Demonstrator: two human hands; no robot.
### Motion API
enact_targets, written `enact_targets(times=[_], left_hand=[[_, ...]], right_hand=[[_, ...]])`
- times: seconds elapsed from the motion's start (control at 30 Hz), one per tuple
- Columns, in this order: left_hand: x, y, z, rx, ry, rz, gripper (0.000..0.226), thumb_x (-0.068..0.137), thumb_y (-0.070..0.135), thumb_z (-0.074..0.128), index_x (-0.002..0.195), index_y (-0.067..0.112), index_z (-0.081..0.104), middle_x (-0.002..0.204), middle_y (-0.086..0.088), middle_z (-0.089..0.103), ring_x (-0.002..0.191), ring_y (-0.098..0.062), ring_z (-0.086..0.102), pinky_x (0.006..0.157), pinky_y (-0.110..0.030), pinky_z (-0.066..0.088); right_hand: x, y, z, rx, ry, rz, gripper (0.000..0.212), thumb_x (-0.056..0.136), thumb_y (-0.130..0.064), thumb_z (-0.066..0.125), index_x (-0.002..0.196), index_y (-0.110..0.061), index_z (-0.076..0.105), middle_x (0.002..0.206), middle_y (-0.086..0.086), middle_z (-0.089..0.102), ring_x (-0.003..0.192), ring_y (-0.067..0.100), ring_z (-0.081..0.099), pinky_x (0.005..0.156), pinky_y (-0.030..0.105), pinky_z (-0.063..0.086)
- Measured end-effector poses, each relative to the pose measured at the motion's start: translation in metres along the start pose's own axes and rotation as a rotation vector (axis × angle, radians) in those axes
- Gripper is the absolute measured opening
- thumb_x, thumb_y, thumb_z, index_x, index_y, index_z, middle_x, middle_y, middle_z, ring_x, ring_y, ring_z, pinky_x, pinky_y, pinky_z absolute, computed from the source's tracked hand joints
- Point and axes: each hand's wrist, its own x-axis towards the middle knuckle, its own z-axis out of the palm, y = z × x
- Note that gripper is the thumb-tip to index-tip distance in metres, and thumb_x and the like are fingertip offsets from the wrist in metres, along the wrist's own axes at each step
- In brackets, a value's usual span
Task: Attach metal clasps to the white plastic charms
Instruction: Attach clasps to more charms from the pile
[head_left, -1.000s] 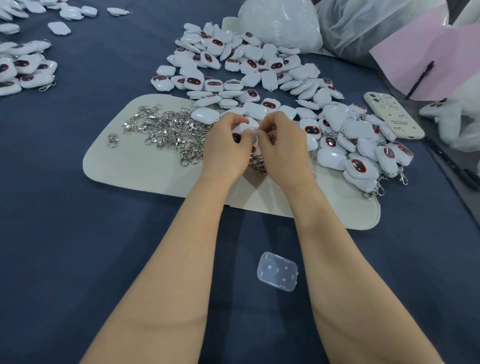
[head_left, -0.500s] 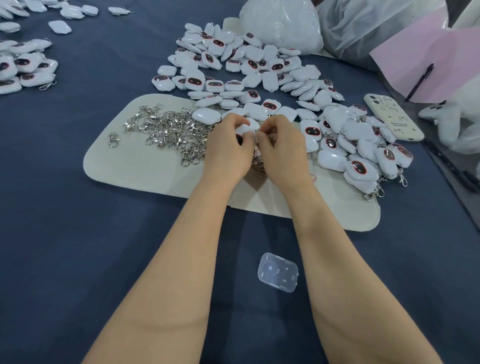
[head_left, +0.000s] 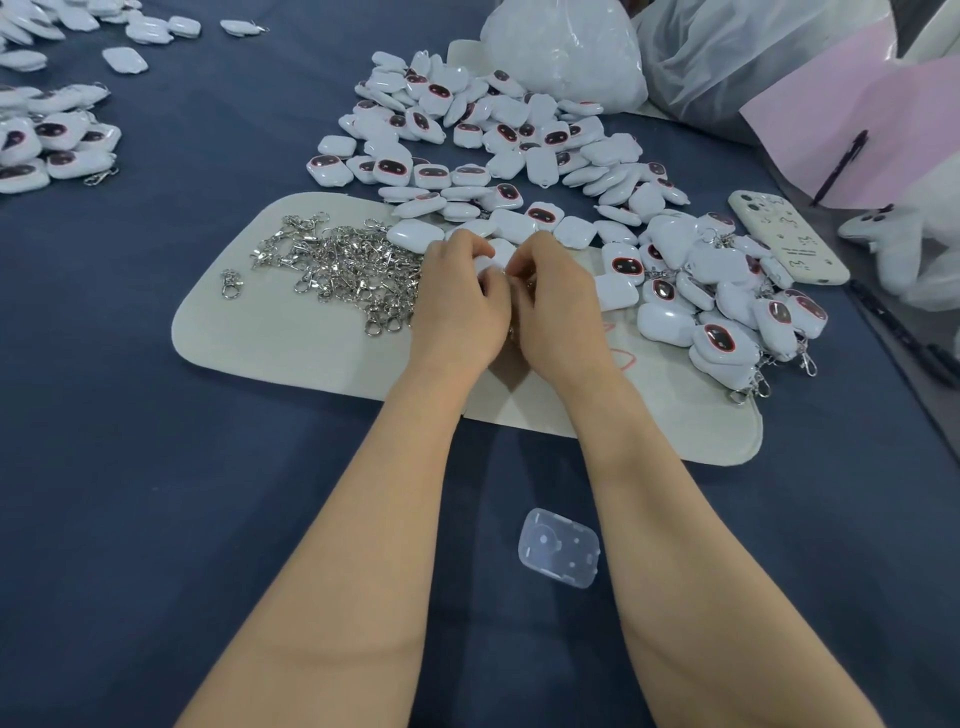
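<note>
Reaching far with both bare forearms, wrists close together. Pinching white charm (head_left: 493, 258) in curled fingers of left hand (head_left: 460, 306); curling right hand (head_left: 558, 306) fingertips against its right edge.

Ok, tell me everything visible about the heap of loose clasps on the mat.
The heap of metal clasps is shiny silver: swivel hooks with rings, tangled in a loose, low pile on the left half of the cream mat. One stray clasp lies apart to its left. Its right edge meets the left hand; a white charm borders its upper right.
</note>
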Motion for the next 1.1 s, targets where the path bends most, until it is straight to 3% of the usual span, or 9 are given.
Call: enact_targets(times=[0.1,0.23,0.4,0.5,0.67,0.77,0.83,1.03,1.1], left_hand=[[0.002,0.003,-0.002,-0.177,-0.005,-0.113,0.019,0.090,0.009,0.046,0.105,0.015,0.056,0.103,0.000,0.054,0.087,-0.015,0.049,0.067,-0.019,0.034],[0.003,0.008,-0.009,-0.739,-0.013,-0.404,0.022,0.089,0.000,0.046,0.089,0.017,0.059,0.088,-0.002,0.059,0.075,-0.018,0.059,0.062,-0.025,0.054],[0.003,0.012,-0.008,-1.022,-0.052,-0.506,0.017,0.090,-0.006,0.050,0.089,0.008,0.060,0.089,-0.009,0.063,0.065,-0.014,0.066,0.061,-0.018,0.055],[0.003,0.014,-0.008,-1.097,-0.068,-0.539,0.015,0.090,-0.007,0.051,0.081,0.002,0.057,0.079,-0.009,0.061,0.054,-0.011,0.066,0.060,-0.018,0.056],[0.003,0.014,-0.010,-1.034,-0.092,-0.546,0.007,0.092,-0.001,0.053,0.090,0.006,0.054,0.078,-0.009,0.062,0.054,-0.010,0.067,0.053,-0.016,0.053],[0.003,0.013,-0.008,-0.906,-0.065,-0.508,0.010,0.092,0.003,0.054,0.100,0.008,0.053,0.100,-0.017,0.063,0.052,-0.008,0.065,0.052,-0.017,0.051],[0.004,0.011,-0.008,-0.833,-0.043,-0.479,0.012,0.091,0.003,0.054,0.101,0.009,0.054,0.108,-0.019,0.060,0.052,-0.009,0.063,0.052,-0.017,0.051],[0.002,0.009,-0.006,-0.655,0.022,-0.319,0.012,0.090,0.004,0.055,0.096,0.014,0.059,0.097,-0.013,0.054,0.075,-0.023,0.060,0.051,-0.013,0.048],[0.002,0.008,-0.005,-0.599,0.033,-0.261,0.015,0.090,0.007,0.055,0.094,0.020,0.059,0.094,-0.007,0.059,0.081,-0.028,0.063,0.060,-0.022,0.054]], right_hand=[[0.000,-0.002,0.000,0.089,0.033,0.025,0.016,0.089,0.000,0.050,0.103,-0.007,0.055,0.098,0.002,0.061,0.082,0.014,0.055,0.074,0.022,0.043],[0.001,-0.003,-0.003,0.309,0.070,0.136,0.016,0.090,-0.003,0.056,0.099,-0.016,0.055,0.090,-0.013,0.059,0.083,-0.002,0.055,0.076,0.011,0.044],[0.003,-0.007,-0.005,0.440,0.173,0.182,0.014,0.090,-0.006,0.059,0.091,-0.019,0.056,0.088,-0.013,0.060,0.088,0.007,0.059,0.081,0.016,0.048],[0.003,-0.010,-0.006,0.488,0.201,0.199,0.014,0.091,-0.005,0.058,0.090,-0.019,0.057,0.089,-0.009,0.061,0.092,0.013,0.061,0.088,0.026,0.051],[0.004,-0.010,-0.005,0.508,0.199,0.245,0.011,0.091,-0.005,0.057,0.092,-0.016,0.056,0.090,-0.002,0.062,0.089,0.024,0.064,0.089,0.038,0.051],[0.003,-0.008,-0.006,0.377,0.231,0.150,0.011,0.091,-0.002,0.054,0.092,-0.013,0.057,0.085,-0.004,0.061,0.074,0.000,0.058,0.077,0.017,0.048],[0.002,-0.006,-0.007,0.225,0.238,0.054,0.011,0.091,0.000,0.052,0.092,-0.007,0.061,0.088,0.002,0.063,0.076,0.004,0.054,0.072,0.009,0.040],[0.002,-0.004,-0.010,0.031,0.155,-0.050,0.013,0.089,0.004,0.050,0.093,0.003,0.062,0.089,0.010,0.064,0.081,0.015,0.051,0.071,0.012,0.035],[0.002,-0.004,-0.010,0.023,0.147,-0.054,0.012,0.088,0.004,0.050,0.092,0.003,0.062,0.089,0.011,0.064,0.080,0.015,0.050,0.070,0.010,0.034]])
